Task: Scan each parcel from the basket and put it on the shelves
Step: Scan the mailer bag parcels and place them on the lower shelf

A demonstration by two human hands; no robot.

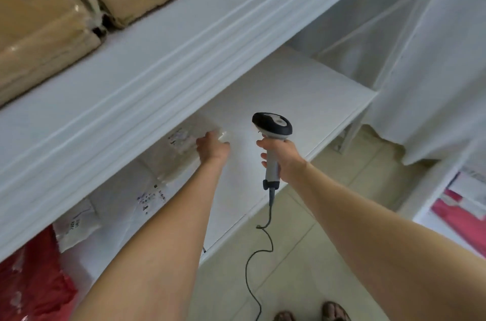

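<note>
My left hand [211, 148] reaches onto the lower white shelf [302, 89] and grips the near edge of a pale plastic-wrapped parcel [173, 152] with a printed label. The parcel lies on the shelf, partly hidden under the upper shelf's front rail. My right hand [282, 160] holds a black-and-grey barcode scanner [272, 126] by its handle, head up, above the shelf's front edge. Its dark cable [259, 263] hangs down toward the floor.
More white labelled parcels [126, 205] and a red bag [31, 281] lie on the lower shelf to the left. Brown cardboard boxes [47, 21] sit on the upper shelf [157, 57]. Red and white packages [462, 210] lie at right. Tiled floor [328, 242] lies below, with my feet on it.
</note>
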